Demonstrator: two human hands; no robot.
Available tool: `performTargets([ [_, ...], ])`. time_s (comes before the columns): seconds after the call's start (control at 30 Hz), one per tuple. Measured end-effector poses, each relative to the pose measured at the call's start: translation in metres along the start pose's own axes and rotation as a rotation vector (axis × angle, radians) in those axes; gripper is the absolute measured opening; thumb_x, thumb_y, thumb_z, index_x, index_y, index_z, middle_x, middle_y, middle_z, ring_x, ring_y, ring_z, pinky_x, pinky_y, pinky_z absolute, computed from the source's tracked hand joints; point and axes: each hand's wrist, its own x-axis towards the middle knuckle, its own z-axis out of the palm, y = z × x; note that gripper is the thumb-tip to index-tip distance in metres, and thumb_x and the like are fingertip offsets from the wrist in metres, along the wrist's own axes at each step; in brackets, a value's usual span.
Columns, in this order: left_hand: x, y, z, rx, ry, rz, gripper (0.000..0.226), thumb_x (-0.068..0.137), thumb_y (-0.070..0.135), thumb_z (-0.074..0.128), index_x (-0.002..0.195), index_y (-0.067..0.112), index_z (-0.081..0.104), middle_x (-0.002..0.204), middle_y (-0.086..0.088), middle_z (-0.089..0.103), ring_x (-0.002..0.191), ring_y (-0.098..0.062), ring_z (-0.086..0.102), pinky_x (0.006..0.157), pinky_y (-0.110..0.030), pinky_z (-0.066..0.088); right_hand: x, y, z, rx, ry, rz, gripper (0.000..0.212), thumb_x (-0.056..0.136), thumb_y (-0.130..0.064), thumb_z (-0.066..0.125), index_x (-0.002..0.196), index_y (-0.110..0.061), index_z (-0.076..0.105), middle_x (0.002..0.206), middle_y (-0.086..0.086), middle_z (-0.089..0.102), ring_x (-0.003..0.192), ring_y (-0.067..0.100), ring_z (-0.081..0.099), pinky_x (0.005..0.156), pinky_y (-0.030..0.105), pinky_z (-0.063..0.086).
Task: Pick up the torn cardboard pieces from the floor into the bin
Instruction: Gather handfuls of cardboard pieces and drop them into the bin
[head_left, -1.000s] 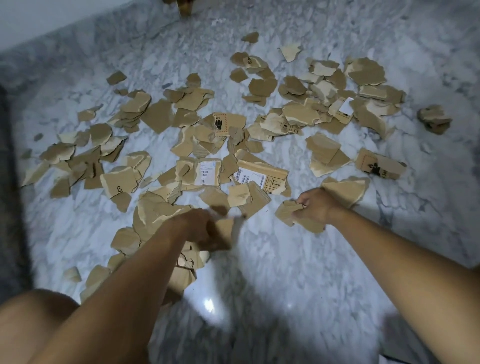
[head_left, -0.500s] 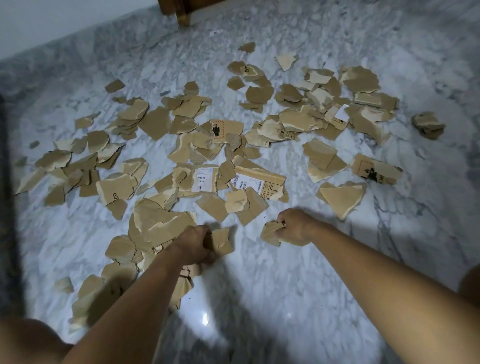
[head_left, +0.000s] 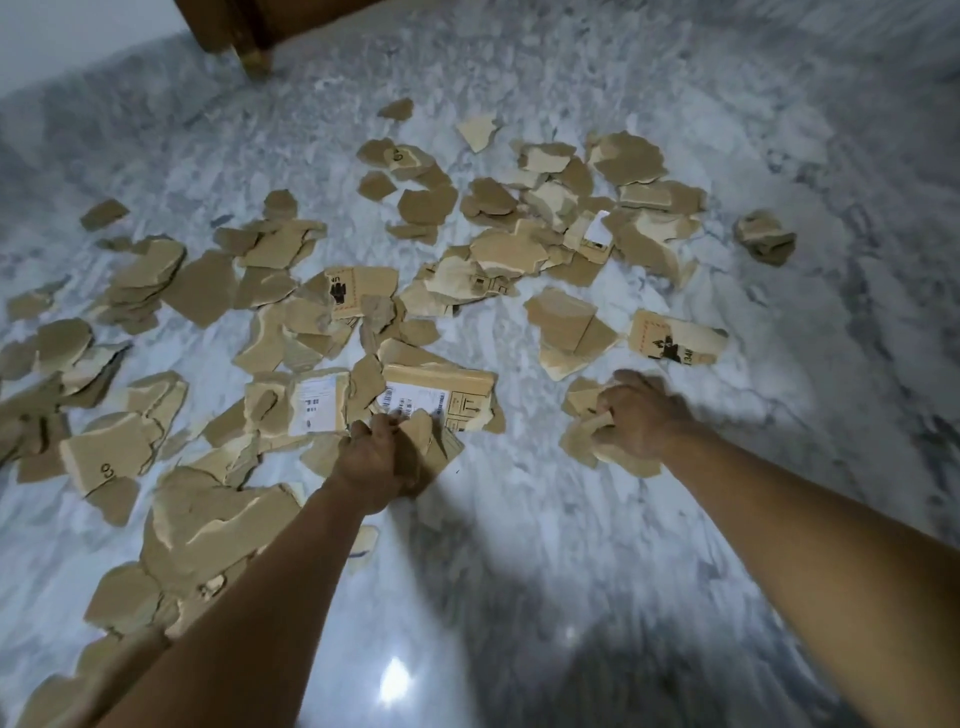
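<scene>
Torn cardboard pieces (head_left: 511, 252) lie scattered over the marble floor (head_left: 571, 545), thickest centre & left. Left hand (head_left: 371, 460) grips a wad just below the barcode-label piece (head_left: 415, 397), fingers (head_left: 383, 425) curled round it; right hand (head_left: 636, 415), off to its rt, clutches more scraps w/ fingers curled too.
</scene>
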Motion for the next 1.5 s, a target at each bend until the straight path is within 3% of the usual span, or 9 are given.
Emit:
performTargets([
  [0.27,0.009,0.011,-0.002,0.102,-0.029,-0.086,0.098,0.074,0.037,0.082,0.146,0.004,0.024,0.136,-0.023,0.037,0.124,-0.038,0.044,0.104,-0.039,0.038,-0.008,-0.002,0.000,0.038,-0.008,0.129,0.095,0.064,-0.055,0.086,0.137,-0.022,0.036,0.138,0.012,0.032,0.128,0.039,0.033,0.103,0.051,0.040],
  [0.6,0.006,0.013,-0.001,0.040,-0.034,-0.019,0.071,0.075,0.025,0.079,0.130,0.007,0.038,0.117,-0.019,0.061,0.106,-0.034,0.060,0.079,-0.035,0.046,-0.019,0.002,0.010,0.253,-0.018,0.129,0.074,0.068,-0.045,0.088,0.120,-0.019,0.041,0.122,0.007,0.062,0.109,0.031,0.062,0.090,0.044,0.052],
  [0.77,0.009,0.021,0.004,0.044,-0.120,-0.036,0.062,0.072,0.026,0.081,0.124,0.012,0.051,0.115,-0.014,0.065,0.106,-0.029,0.061,0.073,-0.025,0.041,-0.032,-0.002,0.017,0.229,-0.012,0.087,0.077,0.069,-0.043,0.087,0.131,-0.024,0.046,0.137,0.005,0.038,0.127,0.032,0.042,0.099,0.048,0.046],
  [0.87,0.007,0.026,0.003,0.052,-0.141,-0.010,0.045,0.067,0.031,0.083,0.106,0.016,0.067,0.104,-0.009,0.069,0.095,-0.022,0.064,0.069,-0.022,0.043,-0.034,-0.007,0.020,0.227,-0.014,0.110,0.074,0.067,-0.042,0.088,0.129,-0.023,0.051,0.135,0.002,0.045,0.125,0.031,0.048,0.101,0.046,0.043],
  [1.0,0.007,0.034,0.011,0.045,-0.145,0.036,0.061,0.055,0.042,0.084,0.108,0.016,0.067,0.113,-0.008,0.060,0.104,-0.028,0.063,0.085,-0.032,0.054,-0.037,-0.010,0.023,0.254,-0.032,0.162,0.070,0.070,-0.039,0.088,0.127,-0.026,0.049,0.128,0.003,0.059,0.122,0.030,0.054,0.099,0.044,0.039],
  [1.1,0.006,0.043,0.020,0.170,-0.116,0.065,0.069,0.066,0.042,0.081,0.126,0.022,0.055,0.126,-0.012,0.044,0.116,-0.033,0.049,0.100,-0.040,0.045,-0.041,-0.011,0.023,0.286,-0.036,0.180,0.068,0.071,-0.039,0.087,0.124,-0.025,0.048,0.124,0.003,0.061,0.118,0.030,0.057,0.096,0.044,0.037],
  [1.3,0.006,0.056,0.024,0.136,-0.085,0.105,0.065,0.068,0.034,0.073,0.127,0.022,0.050,0.110,-0.007,0.065,0.100,-0.026,0.063,0.083,-0.035,0.054,-0.045,-0.009,0.025,0.286,-0.031,0.177,0.072,0.070,-0.038,0.087,0.127,-0.023,0.046,0.123,0.003,0.062,0.115,0.030,0.059,0.098,0.046,0.038],
  [1.4,0.001,0.063,0.023,0.108,-0.045,0.098,0.059,0.074,0.033,0.070,0.126,0.016,0.048,0.106,-0.007,0.063,0.097,-0.027,0.063,0.081,-0.036,0.053,-0.047,-0.008,0.023,0.257,-0.059,0.159,0.067,0.076,-0.041,0.083,0.132,-0.023,0.051,0.131,0.003,0.058,0.121,0.029,0.057,0.096,0.042,0.038],
  [1.5,0.006,0.060,0.027,-0.086,-0.145,0.115,0.078,0.057,0.039,0.080,0.126,0.016,0.051,0.115,-0.015,0.053,0.097,-0.030,0.060,0.081,-0.041,0.056,-0.046,-0.006,0.019,0.260,-0.111,0.117,0.068,0.079,-0.043,0.080,0.135,-0.021,0.049,0.134,0.005,0.056,0.123,0.030,0.055,0.099,0.043,0.038],
])
